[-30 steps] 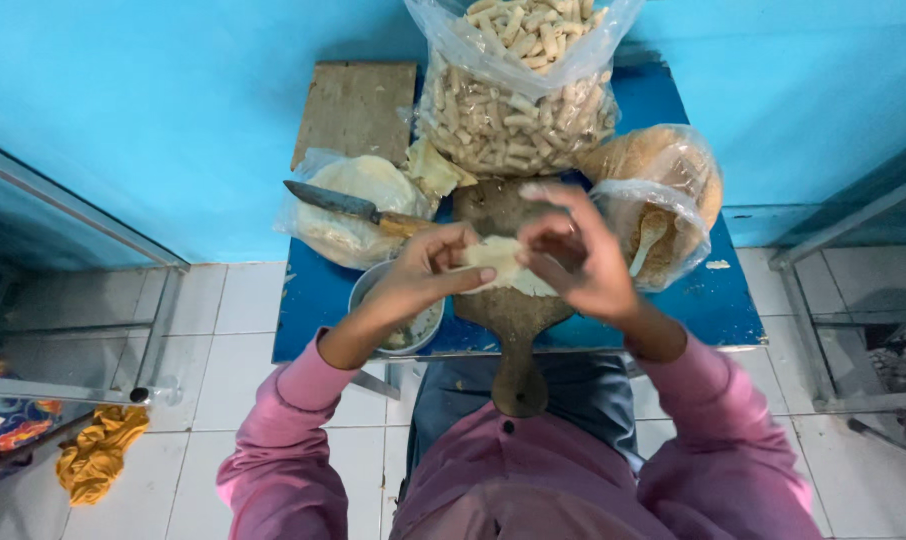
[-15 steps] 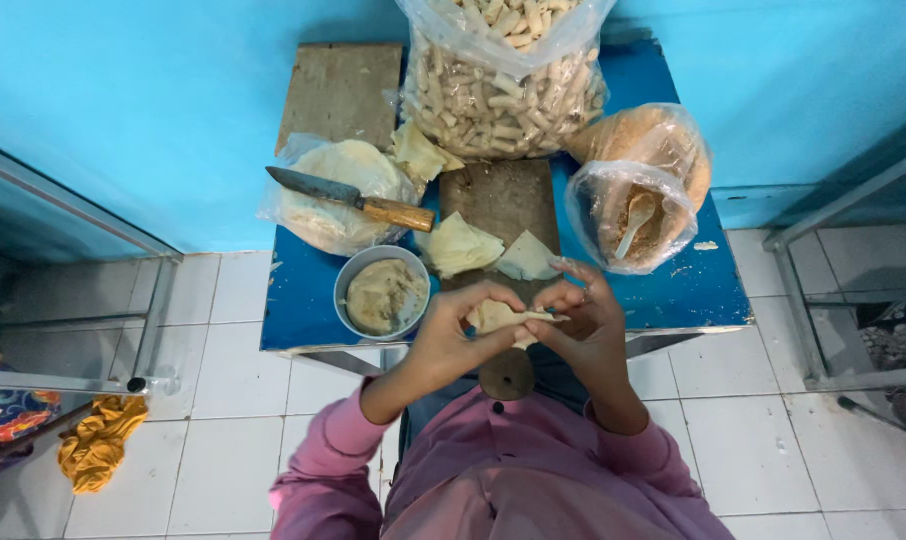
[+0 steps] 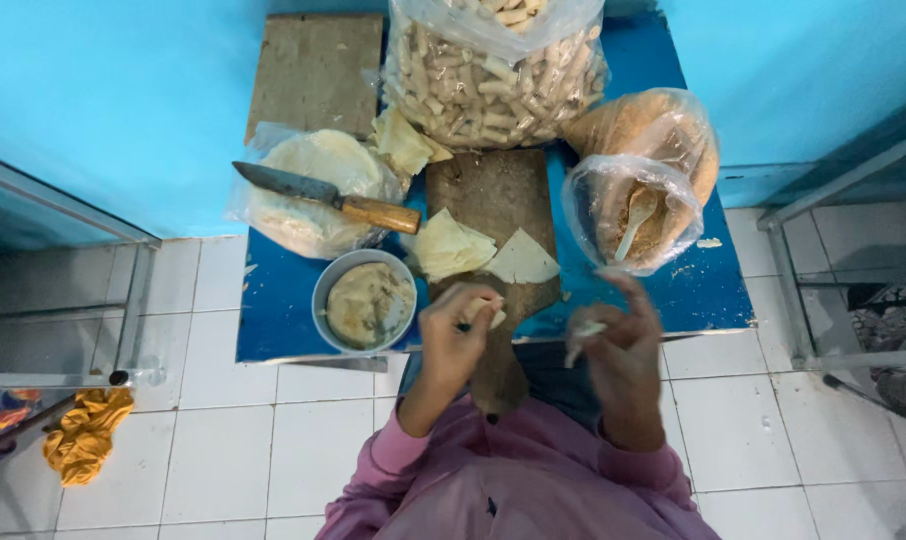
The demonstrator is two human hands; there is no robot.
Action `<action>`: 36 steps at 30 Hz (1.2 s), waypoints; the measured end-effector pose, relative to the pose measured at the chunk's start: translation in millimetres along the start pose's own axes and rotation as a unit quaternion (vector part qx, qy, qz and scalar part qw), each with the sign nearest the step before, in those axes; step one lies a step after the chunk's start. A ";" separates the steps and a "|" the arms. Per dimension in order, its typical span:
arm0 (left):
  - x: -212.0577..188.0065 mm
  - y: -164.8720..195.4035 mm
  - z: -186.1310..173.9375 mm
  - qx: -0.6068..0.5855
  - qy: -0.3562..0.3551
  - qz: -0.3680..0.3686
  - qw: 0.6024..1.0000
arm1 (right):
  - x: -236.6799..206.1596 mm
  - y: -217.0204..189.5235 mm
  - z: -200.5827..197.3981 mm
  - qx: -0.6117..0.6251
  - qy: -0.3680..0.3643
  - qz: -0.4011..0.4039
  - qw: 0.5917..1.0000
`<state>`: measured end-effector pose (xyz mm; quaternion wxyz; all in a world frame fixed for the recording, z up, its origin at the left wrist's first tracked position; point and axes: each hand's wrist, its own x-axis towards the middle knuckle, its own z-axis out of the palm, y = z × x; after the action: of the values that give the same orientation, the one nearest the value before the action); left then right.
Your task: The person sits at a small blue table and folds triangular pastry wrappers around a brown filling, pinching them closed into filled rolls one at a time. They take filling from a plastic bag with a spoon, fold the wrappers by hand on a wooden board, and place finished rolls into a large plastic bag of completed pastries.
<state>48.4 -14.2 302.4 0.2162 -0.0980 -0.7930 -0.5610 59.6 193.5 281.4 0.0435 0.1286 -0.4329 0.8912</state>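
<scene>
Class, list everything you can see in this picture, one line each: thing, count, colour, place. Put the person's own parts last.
table: one, blue, against the wall
bag of rolls: one, clear, pale rolls, table's far edge
bags of crumbs: two, clear, tan; front one holds a spoon
cutting board: one, brown, table centre
wrapper pieces: several, cream, on the cutting board
knife: one, wooden handle, on the bagged wrappers
bowl: one, metal, near edge
wooden slab: one, brown, far left
cloth: one, yellow, floor
left hand: holding a pale roll
right hand: fingers curled, blurred
</scene>
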 end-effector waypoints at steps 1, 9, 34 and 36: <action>6.2 -5.9 -0.4 0.018 0.011 0.003 1.000 | 2.6 -4.2 -5.7 -0.025 0.015 -0.029 0.999; 53.5 -27.4 11.7 0.188 -0.029 0.034 0.981 | 79.9 13.0 -29.2 -0.337 -0.025 -0.008 0.941; 93.6 -37.8 32.9 0.008 -0.117 -0.014 0.993 | 132.4 39.5 -19.7 -0.336 -0.021 0.070 0.939; 95.6 -40.9 34.9 0.043 -0.113 -0.022 0.992 | 135.2 46.4 -21.9 -0.374 -0.007 0.051 0.926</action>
<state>-60.8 -4.3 301.3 0.1167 -0.1342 -0.8377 -0.5163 -83.5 177.3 269.3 0.0398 0.0868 -0.7413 0.6644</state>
